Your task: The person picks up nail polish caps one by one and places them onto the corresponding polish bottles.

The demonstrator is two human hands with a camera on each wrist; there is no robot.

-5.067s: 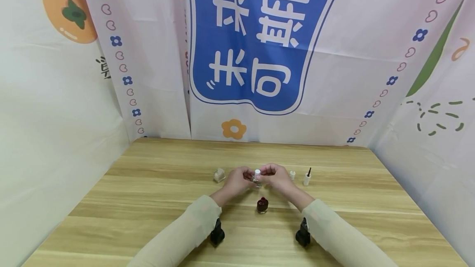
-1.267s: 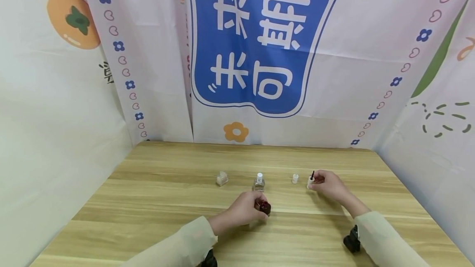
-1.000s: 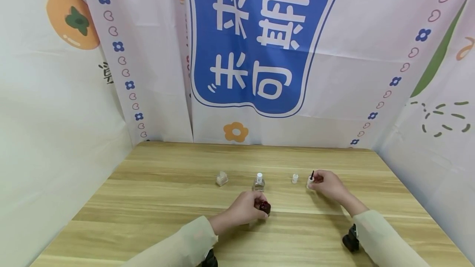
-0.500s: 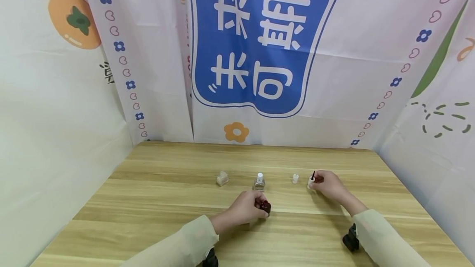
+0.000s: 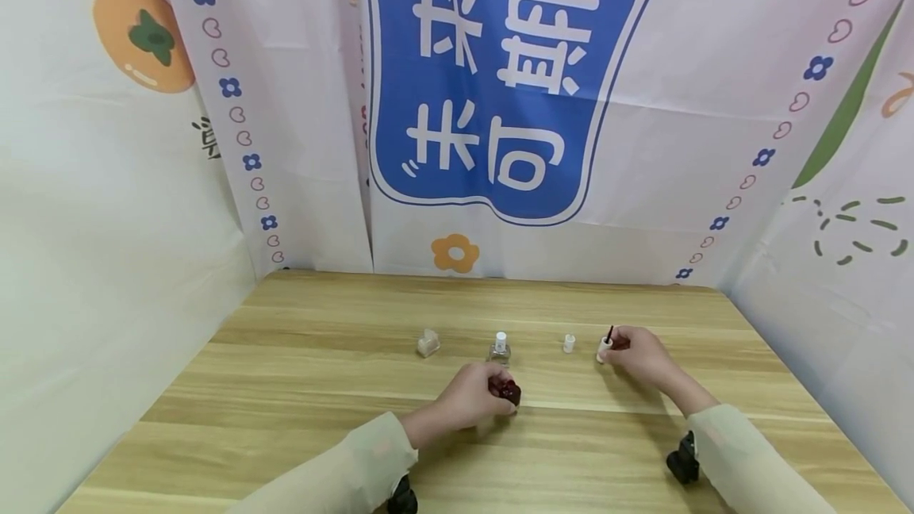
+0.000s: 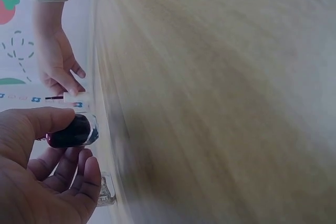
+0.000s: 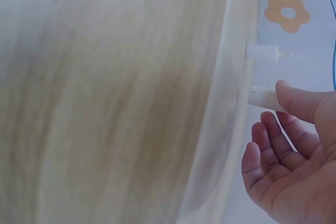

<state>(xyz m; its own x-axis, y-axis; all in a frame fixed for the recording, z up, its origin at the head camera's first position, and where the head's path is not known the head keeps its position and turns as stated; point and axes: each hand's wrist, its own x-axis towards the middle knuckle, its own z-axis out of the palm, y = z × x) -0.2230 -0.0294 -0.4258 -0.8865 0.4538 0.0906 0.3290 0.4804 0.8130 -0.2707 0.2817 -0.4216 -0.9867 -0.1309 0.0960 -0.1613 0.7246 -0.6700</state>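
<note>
My left hand (image 5: 464, 399) pinches a small open nail polish bottle (image 5: 510, 393) of dark red polish between thumb and fingers. In the left wrist view the bottle (image 6: 73, 130) shows its clear glass base, held just over the table. Off to the right, my right hand (image 5: 643, 357) pinches a white nail polish cap (image 5: 604, 350) whose dark brush points up and leans slightly right. The right wrist view shows the thumb on that cap (image 7: 264, 98), its lower end right at the tabletop. Behind the left hand stands a clear nail polish bottle (image 5: 500, 350) with a white cap on.
A second white cap (image 5: 569, 343), brush end up, stands left of the right hand. A small pale translucent glass bottle (image 5: 428, 344) sits at the left. The wooden table (image 5: 321, 435) ends at a printed cloth backdrop (image 5: 314, 205).
Both hands were at the clear bottle earlier. Since then the left hand has gripped the red bottle and the right the brush cap. In the last half second both have shifted slightly, the cap tilting right.
</note>
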